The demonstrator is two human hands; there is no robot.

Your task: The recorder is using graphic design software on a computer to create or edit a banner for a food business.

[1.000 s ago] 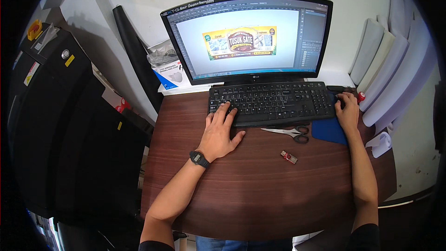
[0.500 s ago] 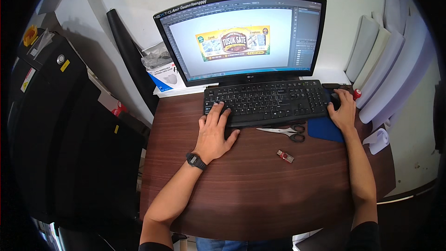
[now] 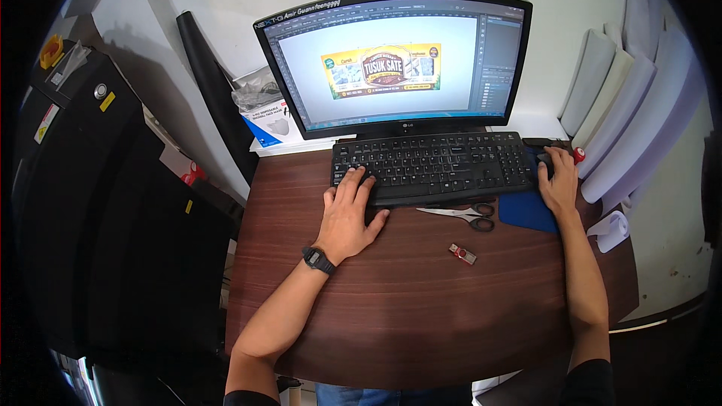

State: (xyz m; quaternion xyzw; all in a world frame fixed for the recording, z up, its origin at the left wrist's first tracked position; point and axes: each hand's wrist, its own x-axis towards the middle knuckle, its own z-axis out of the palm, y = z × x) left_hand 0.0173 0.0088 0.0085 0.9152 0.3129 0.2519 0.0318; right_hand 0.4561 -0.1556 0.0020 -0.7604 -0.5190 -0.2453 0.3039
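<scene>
My left hand (image 3: 347, 216) rests at the lower left corner of a black keyboard (image 3: 429, 169), its fingertips on the keys and its thumb spread out. A dark watch is strapped to that wrist. My right hand (image 3: 559, 186) lies over a black computer mouse (image 3: 544, 159), fingers curved round it and hiding most of it, on a blue mouse pad (image 3: 523, 212). Behind the keyboard stands a monitor (image 3: 398, 105) with a yellow and brown banner design on its screen. Scissors (image 3: 472, 214) with dark handles lie just in front of the keyboard.
A red and silver USB stick (image 3: 462, 254) lies on the brown wooden desk (image 3: 421, 316). Upright paper rolls (image 3: 620, 105) lean at the right. A face mask box (image 3: 269, 126) sits left of the monitor, and a large black machine (image 3: 98, 203) flanks the desk.
My right hand and the mouse have shifted very slightly to the right. My left hand keeps its place on the keys. The whole view has tilted a little.
</scene>
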